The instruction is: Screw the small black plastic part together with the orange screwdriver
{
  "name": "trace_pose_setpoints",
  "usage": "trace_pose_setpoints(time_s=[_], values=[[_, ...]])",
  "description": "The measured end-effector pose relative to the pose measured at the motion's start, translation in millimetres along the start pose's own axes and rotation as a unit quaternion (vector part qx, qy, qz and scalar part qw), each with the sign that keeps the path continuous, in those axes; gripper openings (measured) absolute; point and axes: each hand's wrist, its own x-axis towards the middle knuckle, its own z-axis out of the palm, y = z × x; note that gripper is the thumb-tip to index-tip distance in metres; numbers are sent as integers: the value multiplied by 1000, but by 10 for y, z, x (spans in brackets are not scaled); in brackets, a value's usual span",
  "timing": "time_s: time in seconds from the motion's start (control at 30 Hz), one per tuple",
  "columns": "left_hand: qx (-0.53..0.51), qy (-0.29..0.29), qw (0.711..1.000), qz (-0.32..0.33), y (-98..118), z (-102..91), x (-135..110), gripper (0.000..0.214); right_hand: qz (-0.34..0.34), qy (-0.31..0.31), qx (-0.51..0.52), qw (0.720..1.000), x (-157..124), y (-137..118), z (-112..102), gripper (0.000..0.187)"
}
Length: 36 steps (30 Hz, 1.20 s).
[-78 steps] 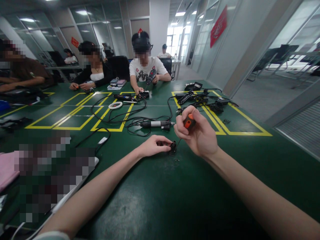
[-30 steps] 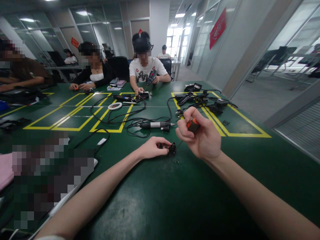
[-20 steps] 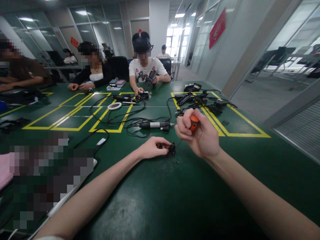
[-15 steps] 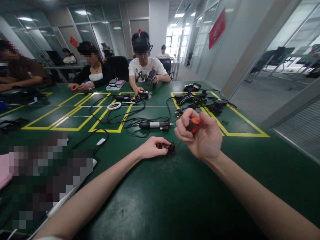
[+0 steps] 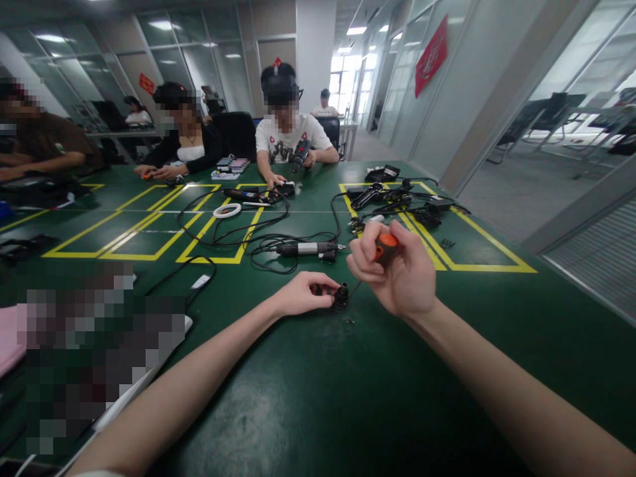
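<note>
- Screwdriver (image 5: pixel 389 243), clamped in the right hand (image 5: pixel 408 278), slants — shaft pointing down and left toward the part (image 5: pixel 341 299).
- Part, gripped by the left hand's (image 5: pixel 302 293) thumb and fingers, stands upright on the table (image 5: pixel 298 397), tube skyward.
- Half a second on — the orange-marked handle has rolled; the part stays put.

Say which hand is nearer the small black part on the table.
Left. The left hand pinches the black part from its left side; the right hand, holding the screwdriver, is farther off, to the part's right.
</note>
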Motion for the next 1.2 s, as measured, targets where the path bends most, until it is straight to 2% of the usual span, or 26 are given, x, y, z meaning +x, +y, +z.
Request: trace_pose_setpoints(time_s=[0.2, 0.33, 0.5, 0.57, 0.7, 0.77, 1.2], values=[[3, -4, 1000, 5, -17, -4, 8, 33, -20, -1, 17, 1000, -12, 8, 2, 26], [3, -7, 1000, 12, -24, -13, 4, 29, -25, -13, -18, 999, -1, -7, 26, 38], [-14, -13, 1000, 22, -23, -19, -5, 27, 8, -13, -11, 1000, 2, -16, 26, 49], [-13, -13, 999, 30, -22, -18, -7, 28, 2, -16, -1, 1000, -6, -13, 21, 46], [-5, -10, 999, 30, -22, -9, -5, 31, -4, 0, -1, 1000, -24, -3, 24, 29], [-4, -11, 1000, 27, -25, -6, -4, 31, -4, 9, -7, 1000, -26, 2, 30, 28], [-4, -9, 1000, 22, -16, -4, 3, 29, 5, 5, -4, 1000, 8, 8, 25, 49]])
